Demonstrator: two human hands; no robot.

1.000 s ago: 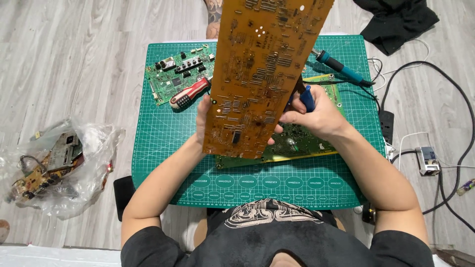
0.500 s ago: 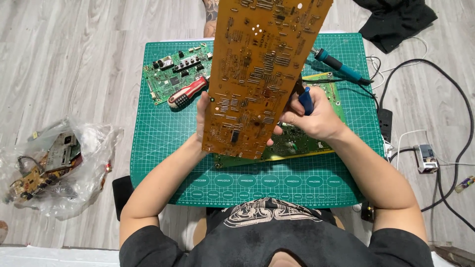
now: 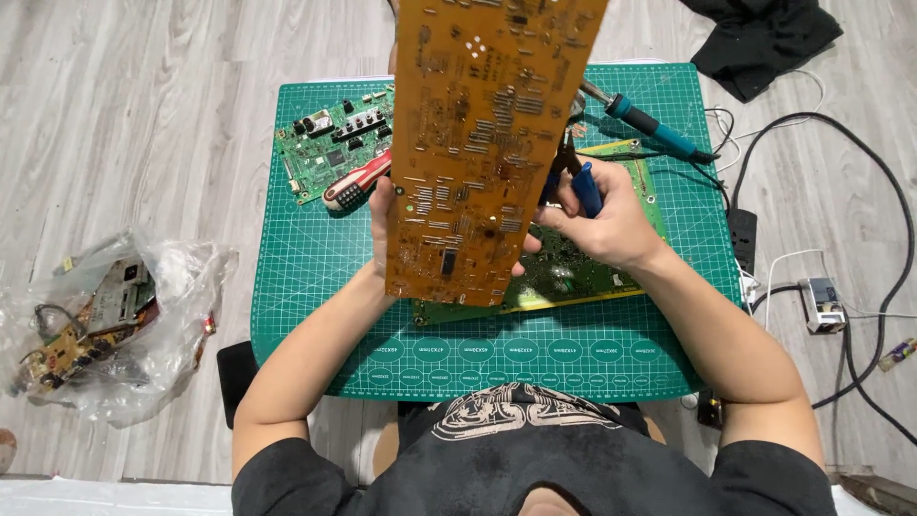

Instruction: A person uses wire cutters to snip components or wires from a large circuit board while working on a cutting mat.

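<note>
A makeshift electronics repair spot is sitting on a home's wood-plank floor (image 3: 143, 115) (no bench): cutting mat (image 3: 315, 277), soldering iron (image 3: 650, 124), bagged circuit boards (image 3: 91, 320).

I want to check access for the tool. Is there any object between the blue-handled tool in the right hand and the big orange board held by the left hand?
Nothing visible does. The right hand holds the blue-handled tool directly at the right edge of the orange board, which the left hand holds up above the green mat. The tool's tip is hidden behind the board.

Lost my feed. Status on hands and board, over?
Left hand holds orange circuit board upright. Right hand grips blue-handled pliers at its edge. Green circuit board beneath.
</note>
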